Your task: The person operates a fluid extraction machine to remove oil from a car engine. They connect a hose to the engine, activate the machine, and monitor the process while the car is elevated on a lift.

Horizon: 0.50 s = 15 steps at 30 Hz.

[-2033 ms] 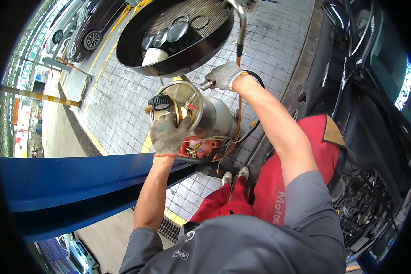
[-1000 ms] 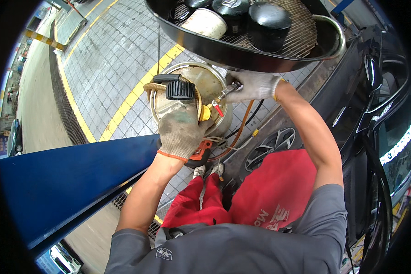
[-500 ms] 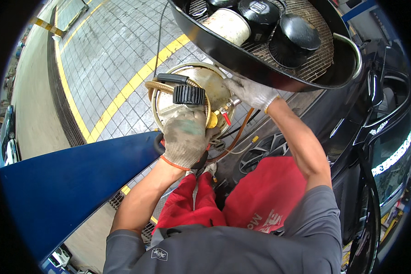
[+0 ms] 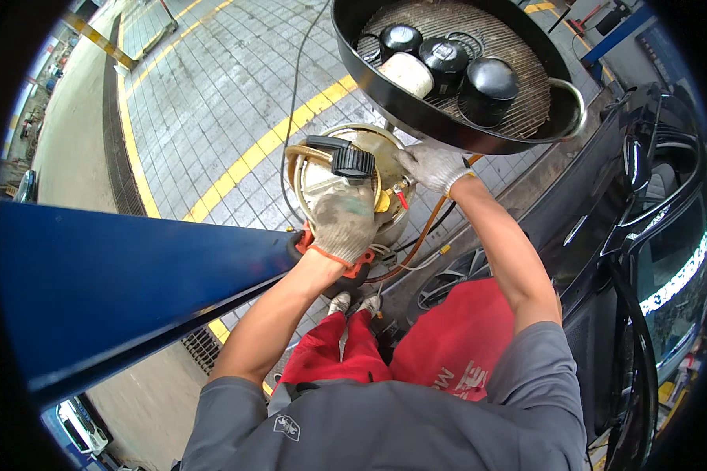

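Note:
A pale round tank [image 4: 391, 147] with stains on its top stands in front of me. Bent over it, my left hand [image 4: 344, 224] in a dirty knit glove looks closed, its fingertips hidden below a black ribbed round part [image 4: 353, 162]. A tan hose [image 4: 293, 165] loops beside that part, next to a black grip [image 4: 327, 143]. My right hand [image 4: 434, 169], in a paler glove, has bent fingers at the tank's right rim; what they grip is hidden. Close below it sits a valve with a red lever [image 4: 402, 200], near a yellow round piece [image 4: 382, 202].
Above the tank stands a wide black pan [image 4: 448, 132] with a grille, holding several black canisters [image 4: 489, 93] and a white one [image 4: 407, 74]. A blue beam [image 4: 141, 275] stretches along the left. A dark car [image 4: 581, 212] is on the right; hoses [image 4: 424, 235] hang between.
The view has shifted: tank and both hands appear further right and slightly lower. More of the pan shows, looking smaller. Both hands stay at the same parts of the tank.

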Each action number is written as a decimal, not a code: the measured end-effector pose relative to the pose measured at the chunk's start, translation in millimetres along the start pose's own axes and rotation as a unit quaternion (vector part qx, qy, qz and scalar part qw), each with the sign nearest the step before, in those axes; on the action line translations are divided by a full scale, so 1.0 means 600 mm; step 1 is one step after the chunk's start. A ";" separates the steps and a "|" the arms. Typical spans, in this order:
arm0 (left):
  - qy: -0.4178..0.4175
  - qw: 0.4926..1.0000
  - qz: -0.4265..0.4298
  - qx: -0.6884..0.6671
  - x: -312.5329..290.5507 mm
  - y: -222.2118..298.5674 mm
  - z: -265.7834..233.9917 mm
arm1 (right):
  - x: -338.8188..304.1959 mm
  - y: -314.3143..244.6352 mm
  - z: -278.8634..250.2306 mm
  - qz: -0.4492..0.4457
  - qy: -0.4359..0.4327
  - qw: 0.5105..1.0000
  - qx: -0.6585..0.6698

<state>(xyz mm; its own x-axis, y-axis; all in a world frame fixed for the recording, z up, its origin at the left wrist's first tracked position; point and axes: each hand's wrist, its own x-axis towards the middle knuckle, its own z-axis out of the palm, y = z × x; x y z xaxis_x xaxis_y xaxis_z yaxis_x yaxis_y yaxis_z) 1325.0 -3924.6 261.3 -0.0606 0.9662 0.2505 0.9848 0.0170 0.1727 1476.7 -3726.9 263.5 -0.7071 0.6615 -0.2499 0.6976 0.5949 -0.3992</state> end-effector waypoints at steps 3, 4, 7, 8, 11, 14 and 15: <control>0.026 1.000 -0.011 0.006 0.001 0.010 -0.027 | -0.014 -0.016 -0.015 0.012 0.049 0.997 -0.061; 0.062 0.998 -0.006 0.006 -0.005 0.013 -0.039 | -0.024 -0.016 -0.016 0.016 0.078 0.993 -0.091; 0.072 0.995 0.000 -0.062 -0.055 0.012 -0.082 | -0.066 -0.012 0.007 0.060 0.213 0.972 -0.083; 0.145 0.988 0.019 -0.056 -0.081 0.008 -0.096 | -0.092 -0.012 0.025 0.059 0.318 0.946 -0.021; 0.098 0.979 -0.085 -0.155 -0.171 -0.020 -0.126 | -0.170 -0.017 0.089 0.115 0.412 0.898 0.105; 0.008 0.953 -0.209 -0.220 -0.249 -0.046 -0.114 | -0.249 -0.046 0.181 0.176 0.395 0.884 0.178; -0.003 0.950 -0.222 -0.220 -0.269 -0.058 -0.101 | -0.275 -0.056 0.214 0.201 0.385 0.881 0.188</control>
<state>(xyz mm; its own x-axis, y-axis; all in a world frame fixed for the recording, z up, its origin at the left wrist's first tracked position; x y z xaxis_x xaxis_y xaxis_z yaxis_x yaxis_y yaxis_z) 1290.7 -4096.7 272.6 -0.4516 0.8905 0.0547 0.6996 0.3154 0.6412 1554.9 -3914.7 204.9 -0.0230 0.9840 0.1767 0.6835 0.1444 -0.7155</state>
